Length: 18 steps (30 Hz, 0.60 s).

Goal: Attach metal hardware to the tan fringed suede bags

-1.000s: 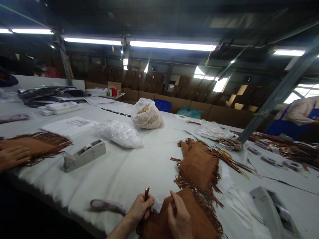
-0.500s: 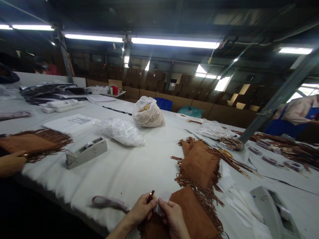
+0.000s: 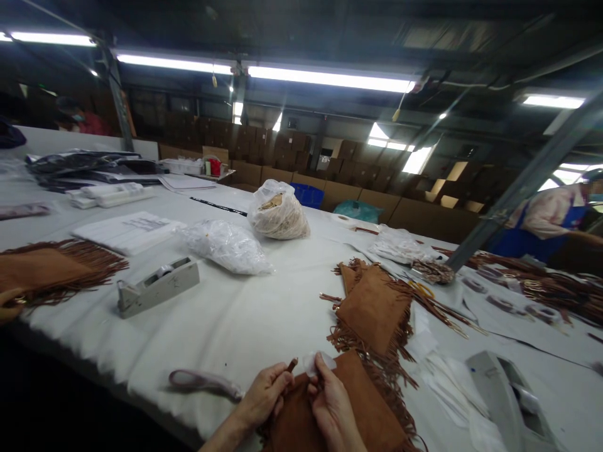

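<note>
My left hand (image 3: 269, 390) is closed, pinching a narrow brown strap (image 3: 293, 364) whose end sticks up past the fingertips. Between the thumb and finger of my right hand (image 3: 330, 398) is a small translucent plastic piece (image 3: 311, 363). Both hands are over a brown suede fringed bag (image 3: 294, 417) at the table's front edge. Another brown fringed bag (image 3: 372, 405) lies just right of them, and more fringed bags (image 3: 374, 307) are spread behind it. A pale looped strap (image 3: 202, 380) rests left of my left hand.
A grey tape dispenser (image 3: 157, 287) stands at left, another tape dispenser (image 3: 511, 398) at front right. Plastic bags (image 3: 223, 246) and a filled sack (image 3: 279, 210) sit mid-table. A co-worker's hand (image 3: 10, 304) touches a fringed bag (image 3: 51, 267) at left. A metal post (image 3: 509, 194) slants at right.
My hands have moved apart slightly, the right one lifting the translucent piece away from the strap. The co-worker's hand at left has shifted toward the picture's edge as the view turned slightly.
</note>
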Motion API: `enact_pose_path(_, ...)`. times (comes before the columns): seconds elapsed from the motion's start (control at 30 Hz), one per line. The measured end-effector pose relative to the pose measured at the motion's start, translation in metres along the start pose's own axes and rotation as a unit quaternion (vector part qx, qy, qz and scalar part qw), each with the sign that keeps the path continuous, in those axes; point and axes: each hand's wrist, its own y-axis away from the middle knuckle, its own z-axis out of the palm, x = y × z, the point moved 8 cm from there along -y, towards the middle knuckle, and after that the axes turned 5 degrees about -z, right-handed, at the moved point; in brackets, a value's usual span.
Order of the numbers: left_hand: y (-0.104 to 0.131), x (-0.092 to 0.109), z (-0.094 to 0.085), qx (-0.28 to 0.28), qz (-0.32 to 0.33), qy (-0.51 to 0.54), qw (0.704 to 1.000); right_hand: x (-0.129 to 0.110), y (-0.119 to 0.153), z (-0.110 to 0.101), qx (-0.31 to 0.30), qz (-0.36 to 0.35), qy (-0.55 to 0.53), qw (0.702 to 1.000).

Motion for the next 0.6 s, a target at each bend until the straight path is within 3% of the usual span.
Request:
enact_pose_path(0.47,0.001,0.009,0.002,0.033,0.023,-0.069,0.997,-0.008,0.005,0.014,-0.036,-0.022,0.049,0.998)
enact_pose_path(0.6,0.003,0.016,0.003,0.037,0.030,-0.090,0.995,-0.011,0.005,0.016,-0.057,-0.058,0.093,0.992)
